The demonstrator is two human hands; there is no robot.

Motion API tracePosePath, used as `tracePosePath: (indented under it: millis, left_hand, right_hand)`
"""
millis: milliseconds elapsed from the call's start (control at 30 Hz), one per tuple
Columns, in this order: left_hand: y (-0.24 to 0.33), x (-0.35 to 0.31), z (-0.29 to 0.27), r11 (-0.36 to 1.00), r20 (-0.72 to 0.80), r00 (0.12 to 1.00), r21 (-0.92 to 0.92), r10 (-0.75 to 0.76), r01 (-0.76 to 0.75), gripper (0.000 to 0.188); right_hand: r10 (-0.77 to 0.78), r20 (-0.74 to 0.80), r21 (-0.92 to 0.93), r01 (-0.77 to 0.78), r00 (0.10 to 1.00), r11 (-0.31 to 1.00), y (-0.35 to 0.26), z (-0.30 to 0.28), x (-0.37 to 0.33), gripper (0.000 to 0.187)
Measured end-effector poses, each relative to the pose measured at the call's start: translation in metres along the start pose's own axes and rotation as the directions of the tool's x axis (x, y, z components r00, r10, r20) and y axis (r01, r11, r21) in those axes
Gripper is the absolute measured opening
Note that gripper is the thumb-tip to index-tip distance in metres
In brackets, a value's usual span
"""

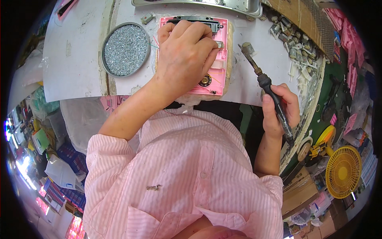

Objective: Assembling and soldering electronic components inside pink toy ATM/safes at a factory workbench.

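Observation:
A pink plastic casing (219, 85) lies on a padded wrap at the table's front edge, with a black part (217, 26) across its far end. My left hand (185, 55) is over the casing, its fingers curled down and closed; what the fingertips grip is hidden beneath them. Next to those fingers, a small silvery motor (219, 44) shows inside the casing, and a round speaker-like part (205, 80) with thin wires sits nearer me. In my right hand (280, 111) is a soldering iron (266, 82), its tip pointing up and left, beside a small metal motor (247, 47).
To the left stands a round dish (104, 59) full of small screws. Another small motor (147, 18) lies beyond it. A metal tray (238, 4) is at the back. Several small motors (304, 47) with white parts are heaped at right, by a cardboard sheet (304, 20). A yellow fan (343, 171) stands lower right.

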State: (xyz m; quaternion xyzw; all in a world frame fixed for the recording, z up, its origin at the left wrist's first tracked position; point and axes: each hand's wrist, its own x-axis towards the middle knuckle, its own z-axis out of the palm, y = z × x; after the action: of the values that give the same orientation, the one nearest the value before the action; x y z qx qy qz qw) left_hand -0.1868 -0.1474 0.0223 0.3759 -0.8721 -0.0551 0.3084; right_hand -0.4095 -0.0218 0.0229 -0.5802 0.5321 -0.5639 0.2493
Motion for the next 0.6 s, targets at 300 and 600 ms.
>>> tracePosePath:
  millis: [300,600]
  left_hand:
    - [-0.003,-0.001,-0.005,0.996,-0.022,1.000,-0.090,0.004,-0.006,0.010]
    - [-0.001,0.008,-0.004,0.997,0.055,0.998,0.073,0.024,-0.028,0.013]
  right_hand:
    - [0.000,0.005,0.002,0.000,1.000,1.000,0.000,0.001,0.005,0.026]
    - [0.000,0.027,-0.002,0.000,1.000,1.000,0.002,0.003,0.011,0.026]
